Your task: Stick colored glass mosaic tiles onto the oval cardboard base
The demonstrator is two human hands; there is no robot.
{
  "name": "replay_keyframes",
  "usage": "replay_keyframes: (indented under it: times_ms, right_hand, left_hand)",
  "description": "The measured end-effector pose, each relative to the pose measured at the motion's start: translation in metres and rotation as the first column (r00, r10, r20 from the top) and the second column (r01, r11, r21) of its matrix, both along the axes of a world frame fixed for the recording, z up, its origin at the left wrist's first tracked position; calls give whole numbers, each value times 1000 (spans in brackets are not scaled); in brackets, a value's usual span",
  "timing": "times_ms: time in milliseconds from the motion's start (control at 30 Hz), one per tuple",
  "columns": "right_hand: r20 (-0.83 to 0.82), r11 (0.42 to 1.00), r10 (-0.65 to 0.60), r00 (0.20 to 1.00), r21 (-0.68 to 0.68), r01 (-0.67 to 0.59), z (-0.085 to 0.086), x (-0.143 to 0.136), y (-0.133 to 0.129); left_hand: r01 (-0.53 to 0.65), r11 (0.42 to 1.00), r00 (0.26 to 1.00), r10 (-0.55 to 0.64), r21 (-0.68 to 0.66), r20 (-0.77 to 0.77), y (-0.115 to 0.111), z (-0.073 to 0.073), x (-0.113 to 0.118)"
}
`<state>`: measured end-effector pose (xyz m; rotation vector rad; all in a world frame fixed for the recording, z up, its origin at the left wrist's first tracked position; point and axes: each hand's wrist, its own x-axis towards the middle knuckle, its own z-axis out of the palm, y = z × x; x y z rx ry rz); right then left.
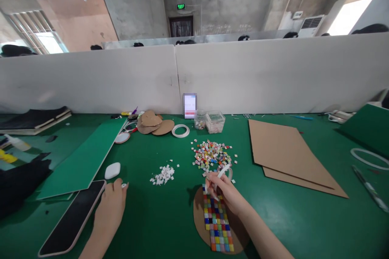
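Note:
My right hand [223,190] is closed around slim white tweezers [224,170], held over the upper end of a strip of coloured mosaic tiles [217,222]. Beneath the strip is a round cardboard disc [199,210]. A heap of loose mosaic tiles [211,153] lies just beyond this hand. My left hand [111,202] rests on the table with its fingers curled, beside a dark-screened phone [73,220] and a white earbud case [112,170]. A small white piece [123,185] shows at its fingertips; its kind is too small to tell.
White chips [163,175] lie between my hands. Behind are cardboard discs [150,121], a tape ring [180,130], a clear tile box [215,122] and an upright lit phone [190,106]. Cardboard sheets [282,149] lie right, a green board [85,158] left. A partition [243,77] stands behind.

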<state>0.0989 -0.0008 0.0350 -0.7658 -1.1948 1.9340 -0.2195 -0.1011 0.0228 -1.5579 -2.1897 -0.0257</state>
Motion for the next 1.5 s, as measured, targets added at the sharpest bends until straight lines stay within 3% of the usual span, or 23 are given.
replay_keyframes:
  times_ms: [133, 233, 400, 567, 833, 1033, 1167, 1300, 1400, 1467, 1500]
  right_hand:
    - [1, 1000, -4, 1000, -19, 4, -2, 0, 1]
    - [-2, 1000, 0, 1000, -25, 0, -3, 0, 1]
    - [-1, 999, -5, 1000, -34, 5, -5, 0, 1]
    - [2, 1000, 2, 1000, -11, -2, -5, -1, 1]
    - [8, 1000, 0, 1000, -12, 0, -8, -1, 2]
    - [9, 1000, -8, 1000, -23, 8, -8, -1, 1]
    - [29, 1000, -8, 1000, -14, 9, -6, -1, 1]
    - [26, 1000, -21, 999, -9, 21, -9, -2, 2]
    - [26, 1000, -22, 999, -7, 23, -10, -3, 2]
    - [31, 1000, -21, 999, -14, 21, -10, -3, 2]
    - [33, 1000, -21, 999, -16, 22, -10, -3, 3]
  left_hand:
    - [-26, 987, 996, 38, -160, 77, -6, 1, -5]
    - [-60, 954, 996, 78, -295, 49, -9, 7, -3]
    - [-90, 921, 995, 99, -379, 5, -6, 12, 0]
    - [-143, 942, 990, 133, -305, -53, 3, 7, -3]
    - [-37, 976, 998, 26, -213, -51, 7, 7, -2]
    - [-75, 977, 994, 56, -198, -96, 4, 3, 1]
    - [65, 983, 997, -69, -169, -18, 4, 3, -3]
    - [198, 980, 978, -196, -24, 67, 0, 1, -5]
    - [169, 983, 956, -183, 76, 228, -6, 2, -2]
    - [70, 992, 867, -113, 106, 485, -8, 8, 5]
    - [21, 994, 769, -84, 107, 634, -7, 13, 11]
